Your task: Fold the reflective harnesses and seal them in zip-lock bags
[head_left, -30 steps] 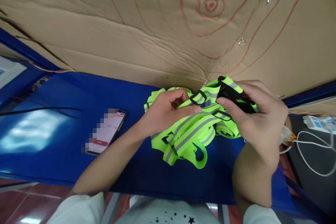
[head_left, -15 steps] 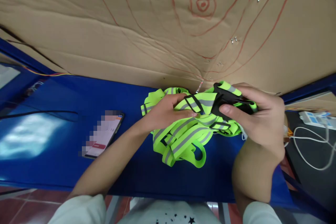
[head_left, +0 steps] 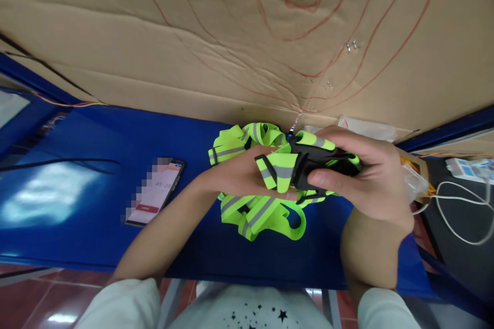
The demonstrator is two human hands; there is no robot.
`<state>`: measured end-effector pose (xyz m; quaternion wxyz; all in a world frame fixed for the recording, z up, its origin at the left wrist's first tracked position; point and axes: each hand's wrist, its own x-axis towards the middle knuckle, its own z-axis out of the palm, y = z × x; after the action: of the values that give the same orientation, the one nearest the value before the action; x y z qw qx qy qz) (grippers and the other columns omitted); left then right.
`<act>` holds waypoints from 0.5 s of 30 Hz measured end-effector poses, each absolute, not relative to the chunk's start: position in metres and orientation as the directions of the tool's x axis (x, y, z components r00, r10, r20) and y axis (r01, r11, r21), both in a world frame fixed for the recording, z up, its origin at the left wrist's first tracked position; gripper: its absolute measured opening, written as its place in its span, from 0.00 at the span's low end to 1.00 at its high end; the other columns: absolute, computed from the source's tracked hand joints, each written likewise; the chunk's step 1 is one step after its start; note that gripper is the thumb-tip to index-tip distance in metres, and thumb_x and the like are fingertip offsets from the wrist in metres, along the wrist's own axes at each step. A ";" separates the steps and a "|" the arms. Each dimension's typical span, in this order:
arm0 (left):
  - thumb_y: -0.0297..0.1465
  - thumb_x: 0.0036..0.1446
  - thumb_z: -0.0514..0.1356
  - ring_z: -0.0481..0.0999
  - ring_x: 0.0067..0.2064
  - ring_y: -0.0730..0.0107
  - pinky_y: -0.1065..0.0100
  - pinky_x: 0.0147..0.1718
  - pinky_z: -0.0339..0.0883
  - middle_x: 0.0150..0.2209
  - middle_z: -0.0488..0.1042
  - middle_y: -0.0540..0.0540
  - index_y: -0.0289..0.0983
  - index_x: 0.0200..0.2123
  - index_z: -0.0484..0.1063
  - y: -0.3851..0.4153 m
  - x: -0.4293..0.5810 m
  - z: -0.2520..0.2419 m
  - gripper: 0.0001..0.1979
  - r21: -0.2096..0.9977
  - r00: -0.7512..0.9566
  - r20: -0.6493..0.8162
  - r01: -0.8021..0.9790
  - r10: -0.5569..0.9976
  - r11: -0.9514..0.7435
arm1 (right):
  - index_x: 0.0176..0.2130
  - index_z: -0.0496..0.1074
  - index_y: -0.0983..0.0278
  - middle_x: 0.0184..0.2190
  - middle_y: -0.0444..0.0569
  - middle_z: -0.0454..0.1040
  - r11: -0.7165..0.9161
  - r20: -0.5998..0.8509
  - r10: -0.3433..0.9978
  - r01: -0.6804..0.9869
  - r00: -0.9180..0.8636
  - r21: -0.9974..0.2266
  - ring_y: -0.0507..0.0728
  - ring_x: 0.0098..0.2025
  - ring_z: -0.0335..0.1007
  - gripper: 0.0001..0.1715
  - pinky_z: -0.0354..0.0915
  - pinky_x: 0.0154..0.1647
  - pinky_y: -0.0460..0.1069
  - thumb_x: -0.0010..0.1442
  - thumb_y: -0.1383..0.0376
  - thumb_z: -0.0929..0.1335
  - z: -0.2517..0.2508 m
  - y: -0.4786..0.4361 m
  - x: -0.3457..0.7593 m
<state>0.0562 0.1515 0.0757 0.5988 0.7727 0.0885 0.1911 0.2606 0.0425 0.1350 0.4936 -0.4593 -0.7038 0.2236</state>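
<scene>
My right hand [head_left: 372, 177] gripped a black fitting [head_left: 303, 172] of the yellow-green straps [head_left: 266, 216], thumb uppermost; my left hand [head_left: 241, 174] lay partly behind a strap, fingers hidden, its closure indeterminable. The straps were heaped mid-scene on the blue table [head_left: 216, 262]. At left, the phone [head_left: 160, 190] displayed "45:20". Translucent plastic [head_left: 370, 130] lay beyond my right hand, contents indiscernible.

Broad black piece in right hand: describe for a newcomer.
On the glossy blue table lies a heap of lime-green fabric straps. At its right, the bare right hand grips the broad black piece, bulkier than the slim black buckle to its left.
</scene>
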 end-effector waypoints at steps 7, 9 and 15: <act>0.40 0.56 0.72 0.80 0.51 0.59 0.60 0.53 0.74 0.48 0.82 0.46 0.39 0.50 0.78 0.136 0.072 0.064 0.20 0.992 0.870 0.108 -0.066 0.481 -0.103 | 0.48 0.81 0.54 0.42 0.44 0.83 0.480 0.590 0.806 0.648 -0.057 -0.592 0.58 0.42 0.81 0.16 0.76 0.45 0.52 0.59 0.66 0.79 0.132 0.042 0.253; 0.39 0.55 0.73 0.77 0.59 0.57 0.57 0.60 0.69 0.55 0.80 0.45 0.40 0.55 0.77 0.131 0.078 0.060 0.25 0.994 0.891 0.081 -0.105 0.447 0.028 | 0.48 0.82 0.54 0.44 0.45 0.83 0.485 0.635 0.771 0.687 -0.044 -0.541 0.59 0.45 0.81 0.16 0.76 0.47 0.54 0.60 0.66 0.79 0.131 0.042 0.252; 0.39 0.53 0.74 0.78 0.57 0.55 0.53 0.60 0.70 0.54 0.80 0.42 0.39 0.56 0.77 0.119 0.091 0.042 0.28 0.974 0.856 0.010 -0.126 0.517 0.191 | 0.49 0.81 0.53 0.45 0.45 0.83 0.488 0.660 0.751 0.700 -0.032 -0.521 0.60 0.46 0.80 0.18 0.76 0.48 0.55 0.60 0.67 0.78 0.128 0.044 0.252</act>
<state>0.0905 0.1185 0.0418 0.7541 0.5994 0.1630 0.2132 0.2523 0.0441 0.1283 0.4781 -0.5052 -0.7180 0.0265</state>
